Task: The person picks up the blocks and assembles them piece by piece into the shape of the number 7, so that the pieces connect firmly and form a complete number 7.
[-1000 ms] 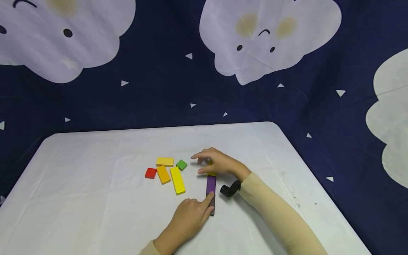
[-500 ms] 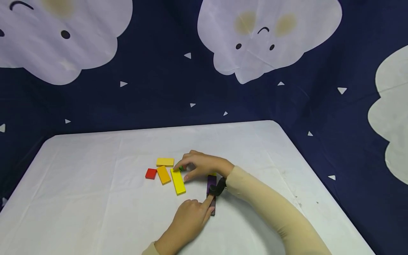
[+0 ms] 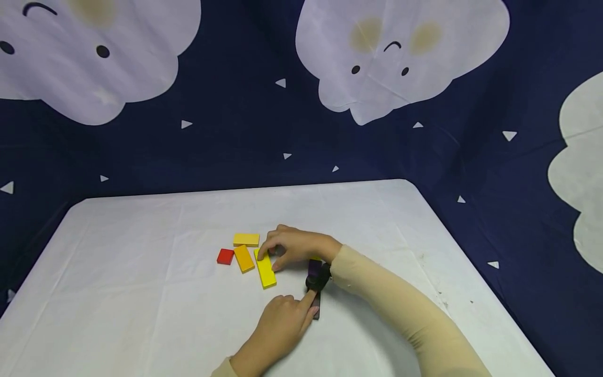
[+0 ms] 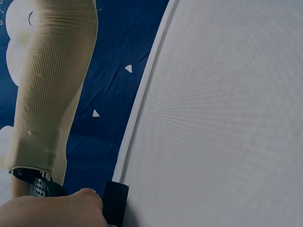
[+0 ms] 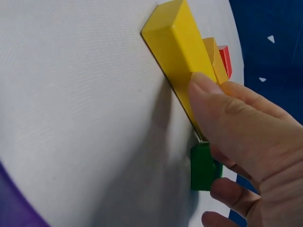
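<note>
My right hand pinches a long yellow block between thumb and index finger. In the right wrist view the thumb lies against that block's near side. Just beyond its end sits a green block, hidden by the hand in the head view. My left hand presses its straight index finger on a dark block, its thumb beside it. A black block shows by that hand in the left wrist view. A purple block continues the dark block's line, partly covered by a black wrist device.
Left of the long yellow block lie an orange block, a shorter yellow block and a red block. A bit of yellow shows under the right wrist. A white cloth covers the table; a dark blue cloud-print curtain hangs behind.
My right hand has moved left from the far end of the row, past the green block, and taken hold of the long yellow block. The left hand stays on the dark block.
</note>
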The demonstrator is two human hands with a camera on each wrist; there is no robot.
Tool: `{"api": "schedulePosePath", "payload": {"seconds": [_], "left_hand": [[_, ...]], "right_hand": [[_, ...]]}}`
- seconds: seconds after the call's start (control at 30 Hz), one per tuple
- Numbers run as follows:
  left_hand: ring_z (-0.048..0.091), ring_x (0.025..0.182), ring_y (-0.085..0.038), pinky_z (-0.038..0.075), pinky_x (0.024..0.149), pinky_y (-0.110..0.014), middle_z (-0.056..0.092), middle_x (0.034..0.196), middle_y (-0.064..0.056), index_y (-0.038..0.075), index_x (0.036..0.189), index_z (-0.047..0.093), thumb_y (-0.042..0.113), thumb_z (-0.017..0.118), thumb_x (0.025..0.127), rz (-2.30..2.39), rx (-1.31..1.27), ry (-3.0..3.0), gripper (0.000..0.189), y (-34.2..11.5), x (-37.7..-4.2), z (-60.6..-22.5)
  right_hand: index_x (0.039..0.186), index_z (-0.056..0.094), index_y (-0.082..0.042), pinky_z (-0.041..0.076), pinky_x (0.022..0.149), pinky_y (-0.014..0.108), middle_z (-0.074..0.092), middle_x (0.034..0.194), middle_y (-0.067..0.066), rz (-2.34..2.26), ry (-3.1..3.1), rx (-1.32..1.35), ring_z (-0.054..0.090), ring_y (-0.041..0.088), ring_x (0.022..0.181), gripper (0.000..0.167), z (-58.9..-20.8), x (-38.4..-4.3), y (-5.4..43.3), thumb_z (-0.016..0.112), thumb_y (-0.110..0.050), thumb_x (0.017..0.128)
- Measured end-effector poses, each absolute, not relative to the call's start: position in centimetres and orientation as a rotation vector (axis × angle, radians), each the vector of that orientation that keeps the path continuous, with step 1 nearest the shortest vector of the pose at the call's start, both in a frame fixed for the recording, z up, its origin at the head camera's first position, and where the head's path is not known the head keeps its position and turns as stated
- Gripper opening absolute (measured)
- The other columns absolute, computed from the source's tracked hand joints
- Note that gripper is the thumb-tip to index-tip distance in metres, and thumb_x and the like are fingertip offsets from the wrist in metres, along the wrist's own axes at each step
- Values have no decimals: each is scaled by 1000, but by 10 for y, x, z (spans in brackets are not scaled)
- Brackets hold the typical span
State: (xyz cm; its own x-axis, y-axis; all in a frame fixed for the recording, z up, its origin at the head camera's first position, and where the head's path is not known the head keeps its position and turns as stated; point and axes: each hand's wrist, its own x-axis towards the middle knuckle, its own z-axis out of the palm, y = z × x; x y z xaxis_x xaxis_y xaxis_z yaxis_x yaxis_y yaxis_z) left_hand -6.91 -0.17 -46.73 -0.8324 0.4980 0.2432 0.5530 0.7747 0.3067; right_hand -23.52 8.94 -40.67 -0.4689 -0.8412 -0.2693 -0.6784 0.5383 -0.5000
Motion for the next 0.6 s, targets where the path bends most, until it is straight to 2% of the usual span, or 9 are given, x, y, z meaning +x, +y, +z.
{"api": "schedulePosePath", "payload": {"seconds": [0.13,0.37,0.6], "left_hand": [[58,63,-9,48,65,-29,73,78,1,14,124,64,38,53,102,-555,-837,-2818,35,-1,-70,-468],[60,67,-9,50,69,-31,76,87,1,14,128,64,39,51,102,-551,-819,-2869,38,-1,-70,-466],[59,66,-8,50,68,-31,75,89,0,15,129,64,40,51,102,-571,-816,-2895,38,0,-70,-465]], "right_hand": [[117,70,-33,38,91,24,60,101,-9,-439,2295,-1243,45,9,102,34,-408,-237,91,79,-29,84],[128,65,-37,38,85,23,58,98,-7,-410,2271,-1276,44,11,99,45,-407,-239,88,78,-29,85],[127,65,-39,38,86,23,57,103,-6,-393,2233,-1257,43,12,101,45,-405,-240,86,78,-28,85]]}}
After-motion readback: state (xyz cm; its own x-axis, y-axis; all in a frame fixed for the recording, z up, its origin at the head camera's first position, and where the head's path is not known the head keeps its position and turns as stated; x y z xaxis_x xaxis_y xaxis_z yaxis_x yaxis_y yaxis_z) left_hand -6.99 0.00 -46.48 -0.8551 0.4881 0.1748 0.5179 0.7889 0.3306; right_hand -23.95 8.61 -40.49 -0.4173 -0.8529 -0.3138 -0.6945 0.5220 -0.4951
